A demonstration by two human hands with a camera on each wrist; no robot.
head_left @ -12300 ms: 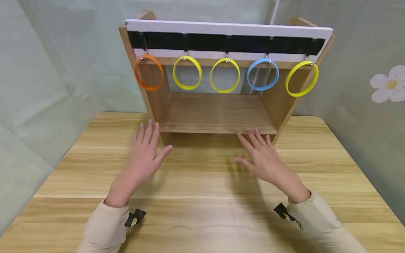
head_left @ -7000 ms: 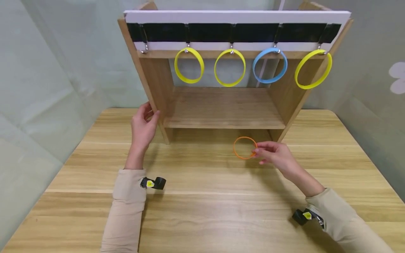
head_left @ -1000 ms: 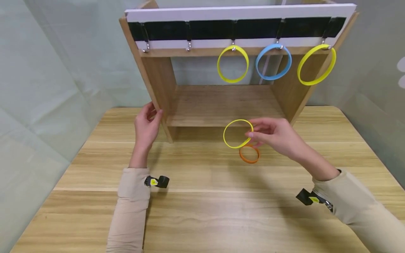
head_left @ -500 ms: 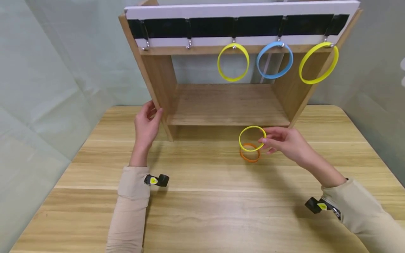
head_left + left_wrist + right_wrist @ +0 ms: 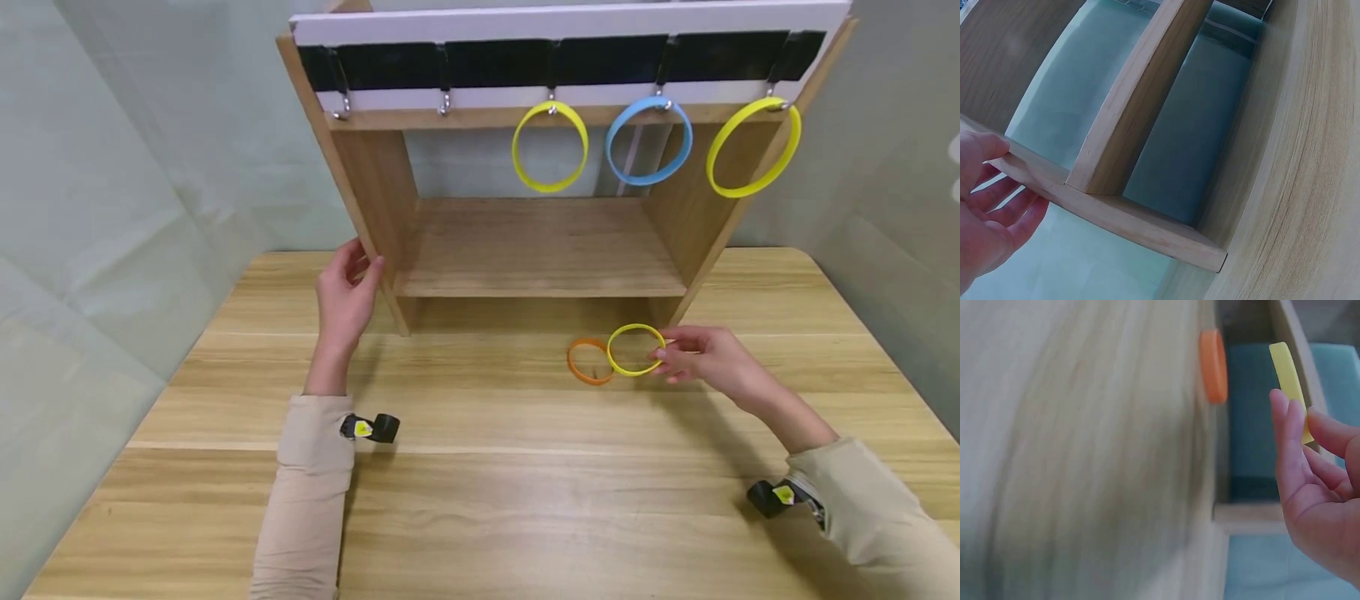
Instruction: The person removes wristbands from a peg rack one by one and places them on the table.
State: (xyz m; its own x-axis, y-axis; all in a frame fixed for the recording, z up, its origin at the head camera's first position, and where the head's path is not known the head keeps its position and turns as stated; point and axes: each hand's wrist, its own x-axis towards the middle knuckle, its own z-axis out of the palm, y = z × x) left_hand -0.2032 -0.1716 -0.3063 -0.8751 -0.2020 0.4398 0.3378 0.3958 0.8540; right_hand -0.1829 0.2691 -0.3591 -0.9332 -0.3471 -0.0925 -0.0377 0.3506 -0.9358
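Note:
My right hand (image 5: 716,362) pinches a yellow wristband (image 5: 634,374) at its right edge, between thumb and fingers. In the right wrist view this yellow band shows edge-on above the tabletop, apart from the orange one. The orange wristband (image 5: 590,382) lies on the table just left of it. My left hand (image 5: 347,304) grips the left side panel of a wooden shelf (image 5: 547,258), thumb on the near side and fingers behind, as the left wrist view shows. Another yellow wristband (image 5: 551,188), a blue wristband (image 5: 649,181) and a yellow wristband (image 5: 738,192) hang from hooks above.
A white rail (image 5: 495,23) with a black strip (image 5: 502,64) runs across the shelf top. Its two leftmost hooks, such as the bare hook (image 5: 445,105), carry nothing. The shelf stands toward the back of the wooden table (image 5: 480,492); pale sheeting (image 5: 150,167) hangs behind.
The orange and one yellow wristband have come off the two left hooks. Over the last second my right hand has lowered the yellow band rightward, beside the orange one. The left hand stays on the panel.

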